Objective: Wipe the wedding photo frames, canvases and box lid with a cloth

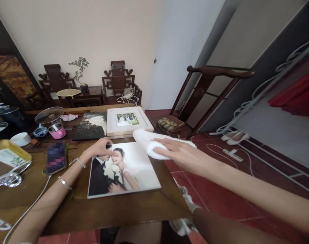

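A wedding photo panel (139,169) lies flat on the wooden table, showing a couple in a dark suit and a white dress. My left hand (103,148) is at its upper left edge, with bent fingers at the border and the thumb reaching over the print. Bunched in my right hand (174,149) is a white towel (144,139), which rests over the panel's upper right corner. My right fingers lie along the top of the cloth; its underside is hidden.
Behind the panel are a white-framed picture (111,120) and a dark photo panel (85,127). To the left are a phone (56,157) on a cable, scissors (12,178), an oil bottle (14,154) and a pink cup (57,132). A wooden chair (205,88) stands right.
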`<act>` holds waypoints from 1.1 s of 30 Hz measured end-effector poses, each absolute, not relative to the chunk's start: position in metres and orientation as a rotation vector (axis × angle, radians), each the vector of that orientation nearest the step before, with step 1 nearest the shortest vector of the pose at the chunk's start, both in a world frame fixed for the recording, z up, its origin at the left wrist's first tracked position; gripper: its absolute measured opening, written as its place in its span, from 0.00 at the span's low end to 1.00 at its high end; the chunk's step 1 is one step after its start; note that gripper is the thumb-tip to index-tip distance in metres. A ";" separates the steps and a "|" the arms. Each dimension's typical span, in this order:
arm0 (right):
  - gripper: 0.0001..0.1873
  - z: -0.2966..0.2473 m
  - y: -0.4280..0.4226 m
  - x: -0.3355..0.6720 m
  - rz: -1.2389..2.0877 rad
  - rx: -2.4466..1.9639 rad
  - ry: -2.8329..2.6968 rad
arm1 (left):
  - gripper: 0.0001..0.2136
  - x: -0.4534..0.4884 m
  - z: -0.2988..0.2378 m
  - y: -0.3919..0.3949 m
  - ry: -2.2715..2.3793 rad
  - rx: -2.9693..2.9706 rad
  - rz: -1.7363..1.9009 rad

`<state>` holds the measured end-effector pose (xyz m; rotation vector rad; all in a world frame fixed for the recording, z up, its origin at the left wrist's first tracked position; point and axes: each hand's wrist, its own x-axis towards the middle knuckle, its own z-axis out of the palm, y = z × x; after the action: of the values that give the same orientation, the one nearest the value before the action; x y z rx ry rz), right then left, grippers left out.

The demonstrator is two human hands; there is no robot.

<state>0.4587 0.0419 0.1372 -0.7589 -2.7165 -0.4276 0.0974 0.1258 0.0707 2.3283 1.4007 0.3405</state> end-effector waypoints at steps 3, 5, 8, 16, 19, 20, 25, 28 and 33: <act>0.24 0.137 0.041 0.446 -0.467 -0.670 -2.791 | 0.28 0.100 0.072 0.117 1.409 2.355 0.356; 0.22 0.135 0.040 0.437 -0.498 -0.634 -2.835 | 0.28 0.103 0.076 0.103 1.475 2.398 0.359; 0.21 0.125 0.039 0.424 -0.559 -0.584 -2.819 | 0.26 0.103 0.082 0.073 1.826 2.413 0.433; 0.18 0.064 0.044 0.392 -0.513 -0.671 -2.610 | 0.37 0.093 0.059 0.025 1.808 2.216 0.546; 0.21 0.047 0.046 0.379 -0.359 -0.822 -2.549 | 0.35 0.094 0.054 0.027 1.724 2.230 0.610; 0.23 0.043 0.046 0.375 -0.308 -0.865 -2.533 | 0.34 0.095 0.054 0.029 1.693 2.243 0.627; 0.30 0.037 0.044 0.365 -0.124 -0.973 -2.438 | 0.25 0.097 0.054 0.031 1.596 2.285 0.713; 0.31 0.037 0.040 0.362 -0.081 -1.003 -2.387 | 0.23 0.098 0.052 0.025 1.659 2.290 0.710; 0.31 0.041 0.035 0.357 -0.085 -1.009 -2.402 | 0.29 0.099 0.054 0.009 1.720 2.373 0.545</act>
<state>0.3569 0.0352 0.0411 -1.0093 -2.4021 -0.0853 0.0985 0.0091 0.0537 2.3728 1.7197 0.5452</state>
